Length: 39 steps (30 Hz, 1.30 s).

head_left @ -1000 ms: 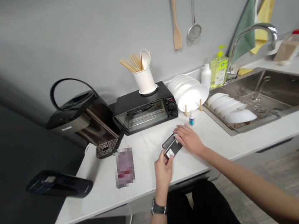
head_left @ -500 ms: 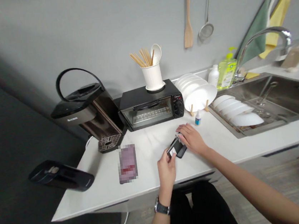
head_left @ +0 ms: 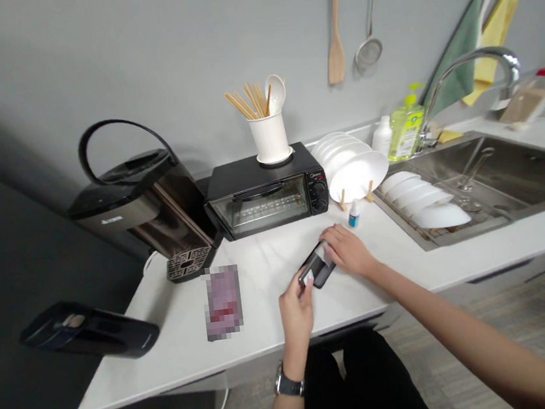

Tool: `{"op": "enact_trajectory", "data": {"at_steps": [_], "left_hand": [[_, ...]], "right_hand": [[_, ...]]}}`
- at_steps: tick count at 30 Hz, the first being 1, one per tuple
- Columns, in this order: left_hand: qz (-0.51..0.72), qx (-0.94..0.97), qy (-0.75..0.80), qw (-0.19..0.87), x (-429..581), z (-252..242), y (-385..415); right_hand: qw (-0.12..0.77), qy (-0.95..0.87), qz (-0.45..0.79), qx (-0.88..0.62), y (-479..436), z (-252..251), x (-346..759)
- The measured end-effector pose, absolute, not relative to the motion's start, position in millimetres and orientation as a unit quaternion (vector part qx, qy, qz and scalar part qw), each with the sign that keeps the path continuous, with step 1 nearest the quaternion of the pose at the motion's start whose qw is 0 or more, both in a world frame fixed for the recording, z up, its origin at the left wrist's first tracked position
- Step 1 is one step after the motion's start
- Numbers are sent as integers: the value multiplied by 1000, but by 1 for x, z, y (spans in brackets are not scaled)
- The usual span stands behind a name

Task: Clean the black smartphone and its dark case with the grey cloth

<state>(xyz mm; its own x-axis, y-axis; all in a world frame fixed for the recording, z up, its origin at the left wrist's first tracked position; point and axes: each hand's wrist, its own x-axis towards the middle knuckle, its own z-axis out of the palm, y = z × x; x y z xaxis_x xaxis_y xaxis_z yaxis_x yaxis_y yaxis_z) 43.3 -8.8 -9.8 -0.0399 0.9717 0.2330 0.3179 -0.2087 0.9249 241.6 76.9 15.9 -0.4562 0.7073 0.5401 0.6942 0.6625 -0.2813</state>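
Observation:
A black smartphone [head_left: 321, 280] lies slantwise on the white counter between my hands. Above it, nearly lined up with it, is a thin dark sheet that looks like a screen protector [head_left: 313, 268], with pale tabs at both ends. My left hand [head_left: 296, 307] pinches its near end, thumb on the white tab. At the far end, my right hand [head_left: 346, 250] has its fingers closed around the other tab and edge. Whether the sheet touches the phone all over, I cannot tell. A small blue-and-white bottle [head_left: 354, 215] stands just beyond my right hand.
A pixelated purple packet [head_left: 223, 302] lies to the left. Behind are a black toaster oven [head_left: 266, 192], a drinks dispenser [head_left: 144, 199] and white plates [head_left: 358, 175] in a rack. The sink [head_left: 523, 202] is at right. A dark bin-like object [head_left: 94, 330] juts over the left edge.
The dark sheet has turned and now lies more nearly in line with the phone beneath it. Both hands keep their hold. The camera view has shifted slightly to the right.

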Motion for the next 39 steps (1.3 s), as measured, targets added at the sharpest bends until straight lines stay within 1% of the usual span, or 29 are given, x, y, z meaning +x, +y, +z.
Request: {"op": "enact_trajectory", "data": {"at_steps": [2, 4, 6, 8, 11, 13, 16, 18, 20, 22, 25, 28, 30, 34, 37, 39], "left_hand": [[493, 600, 531, 339, 44, -9, -9], [493, 602, 535, 329, 43, -10, -8], [480, 616, 546, 304, 39, -13, -8], [463, 629, 559, 279, 35, -17, -8], [454, 631, 570, 267, 34, -18, -9], [455, 628, 569, 274, 37, -15, -9], [465, 618, 548, 317, 43, -10, -10], [474, 610, 541, 333, 45, -9, -10], [483, 602, 545, 328, 44, -10, -10], [485, 606, 549, 310, 41, -12, -10], [463, 629, 559, 278, 36, -16, -10], [454, 633, 567, 267, 35, -16, -11], [466, 621, 567, 275, 38, -14, -11], [479, 601, 555, 318, 43, -10, -11], [477, 601, 562, 309, 43, -11, -11], [469, 615, 571, 275, 41, -13, -11]], "right_hand": [[329, -839, 6, -434, 75, 14, 236], [332, -847, 8, -416, 55, 12, 215], [328, -872, 24, -363, 29, 12, 190], [303, -902, 40, -304, 12, 13, 174], [293, -922, 30, -249, 21, 12, 183], [304, -909, 8, -286, 46, 11, 204], [324, -859, -16, -396, 80, 10, 232], [337, -832, -22, -439, 86, 10, 234], [350, -823, -22, -447, 73, 8, 221], [351, -841, -11, -411, 48, 6, 199], [308, -902, 26, -302, 18, 6, 175], [279, -928, 20, -244, 26, 9, 180], [283, -917, 0, -280, 52, 12, 198], [310, -858, -24, -409, 96, 16, 227], [334, -831, -27, -444, 83, 14, 214], [340, -847, -18, -408, 57, 10, 192]]}}
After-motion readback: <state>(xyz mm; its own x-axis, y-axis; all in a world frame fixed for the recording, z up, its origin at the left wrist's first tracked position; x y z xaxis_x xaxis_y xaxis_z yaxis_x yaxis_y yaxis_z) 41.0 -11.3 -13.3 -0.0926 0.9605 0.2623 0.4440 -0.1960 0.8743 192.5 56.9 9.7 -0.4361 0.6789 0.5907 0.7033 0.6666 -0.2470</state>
